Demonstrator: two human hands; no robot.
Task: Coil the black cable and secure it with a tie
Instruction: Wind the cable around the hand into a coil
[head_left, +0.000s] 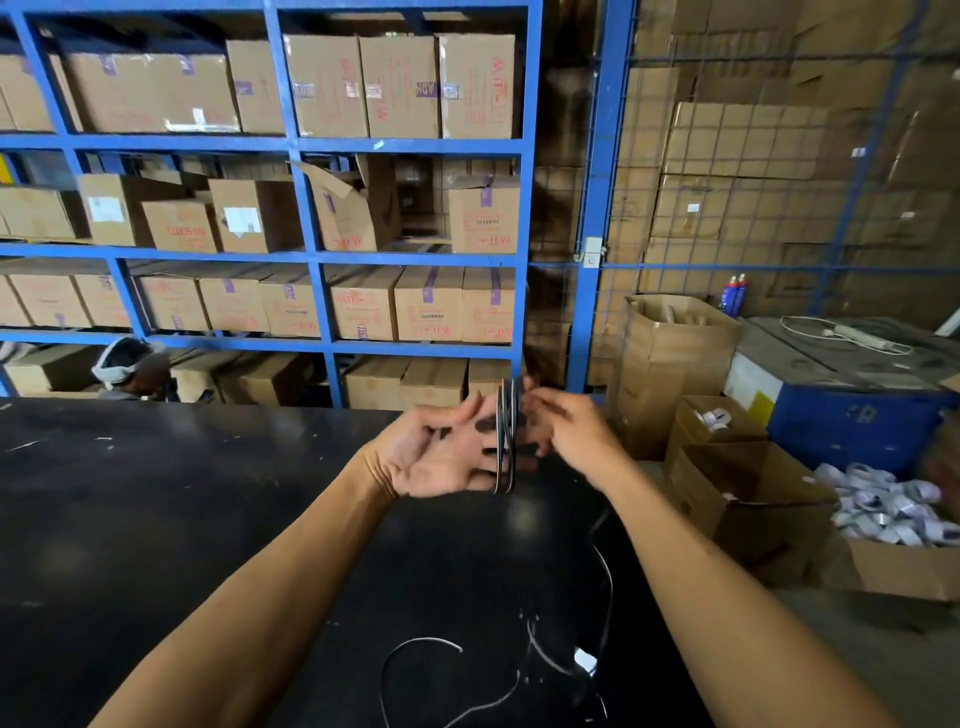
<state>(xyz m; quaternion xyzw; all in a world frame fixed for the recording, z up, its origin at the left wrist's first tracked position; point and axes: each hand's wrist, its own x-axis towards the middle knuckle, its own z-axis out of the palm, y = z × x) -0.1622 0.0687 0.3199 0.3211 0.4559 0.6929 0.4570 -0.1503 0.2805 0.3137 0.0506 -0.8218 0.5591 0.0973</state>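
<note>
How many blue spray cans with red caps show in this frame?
2. The left spray can and the right spray can stand side by side behind the right edge of the tall open cardboard box. Others may be hidden behind the box.

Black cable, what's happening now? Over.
Left hand open, thin black cable looped round its fingers. Right hand pinches the loops. Loose tail on black table. Not tied yet.

A: Colour at the right grip (563, 436)?
B: The black cable (505, 441) is black with pale glints. Below the grip lies a white tag (585, 661).
A: Colour of the surface (156, 519)?
B: Glossy black, with faint pale scuffs.
A: Behind the grip?
B: The shelving (530, 208) is blue; the boxes (400, 83) are brown with red print and purple tape strips.
A: Right of the grip?
B: A blue cabinet (852, 431); white paper pieces (883, 504).
</note>
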